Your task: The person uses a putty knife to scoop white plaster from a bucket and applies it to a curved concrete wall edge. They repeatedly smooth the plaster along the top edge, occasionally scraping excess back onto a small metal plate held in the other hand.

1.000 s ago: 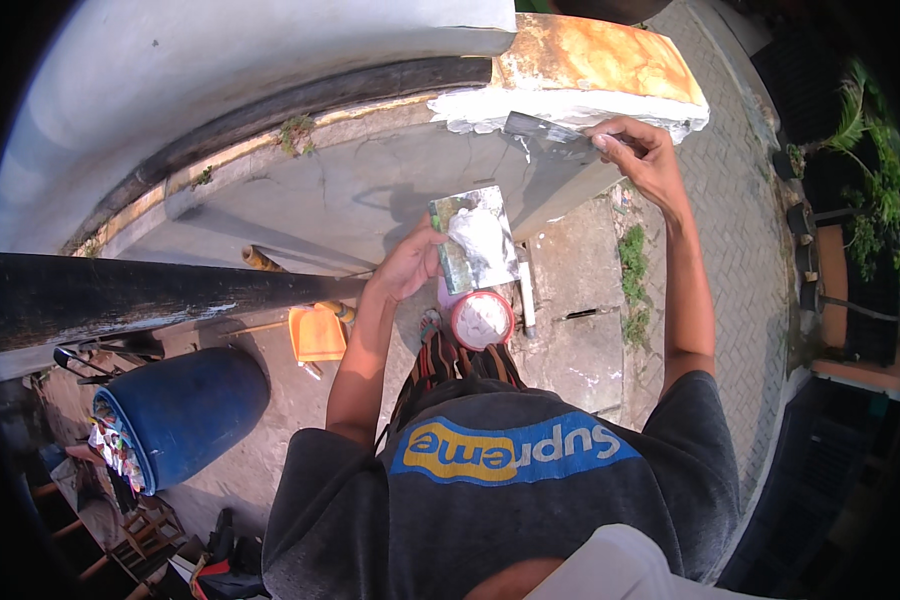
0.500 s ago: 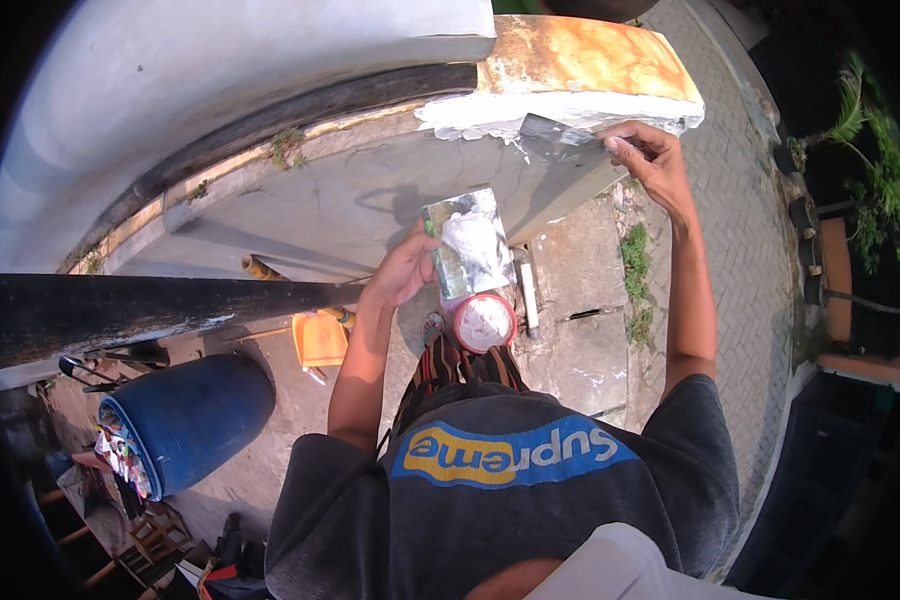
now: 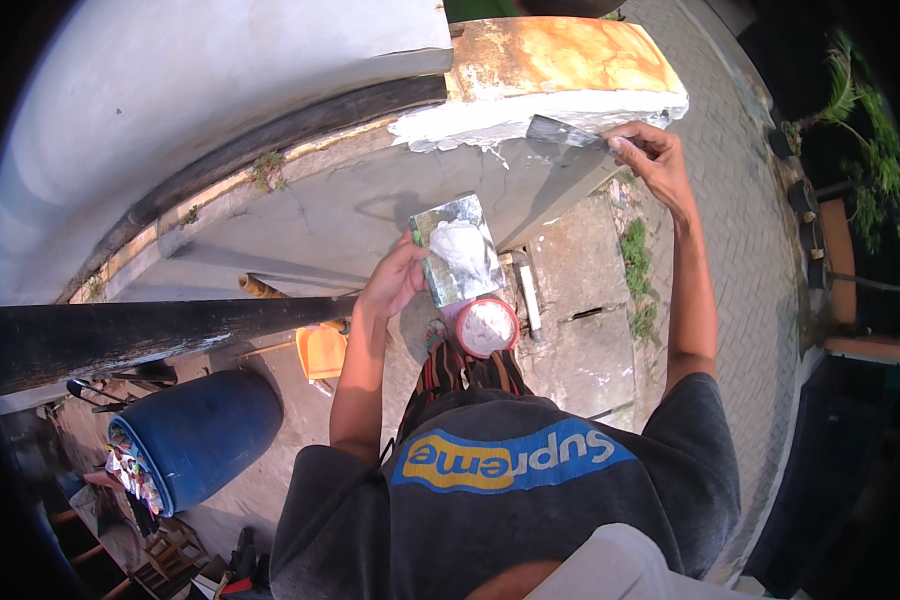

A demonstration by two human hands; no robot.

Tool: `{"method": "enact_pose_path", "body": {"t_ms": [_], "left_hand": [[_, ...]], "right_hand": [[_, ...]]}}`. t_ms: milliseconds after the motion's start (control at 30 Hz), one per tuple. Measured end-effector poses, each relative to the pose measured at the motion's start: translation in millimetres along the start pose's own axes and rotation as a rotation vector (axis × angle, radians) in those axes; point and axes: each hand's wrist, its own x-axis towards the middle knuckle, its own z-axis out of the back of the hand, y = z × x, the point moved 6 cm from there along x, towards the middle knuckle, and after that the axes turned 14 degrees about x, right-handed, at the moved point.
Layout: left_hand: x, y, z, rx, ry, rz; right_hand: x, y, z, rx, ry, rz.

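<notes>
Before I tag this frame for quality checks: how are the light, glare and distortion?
Head view: hard sunlight, sharp shadows on the grey wall; glare on the metal plate in the left hand; fisheye bends the black pole; black corners; right hand sharp.

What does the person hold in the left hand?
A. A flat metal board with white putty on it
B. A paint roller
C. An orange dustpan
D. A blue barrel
A: the left hand grips the edge of a flat metal board carrying a heap of white putty, while the right hand presses a scraper blade to the wall top.
</notes>
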Motion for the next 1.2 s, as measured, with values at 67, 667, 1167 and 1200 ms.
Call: {"method": "enact_pose_path", "body": {"t_ms": [67,667,1167,1200], "left_hand": [[-1,0,0,-0.008,0.003,0.003],[7,12,1,-0.005,-0.011,0.018],[7,10,2,0.024,0.036,0.023],[7,10,2,0.025,0.041,0.026]], "right_hand": [[-4,2,8,-0.038,-0.037,-0.058],[7,38,-75,-0.074,0.172,0.203],[6,-9,-42,0.132,0.037,0.082],[5,-10,-39,0.138,0.031,0.085]]}}
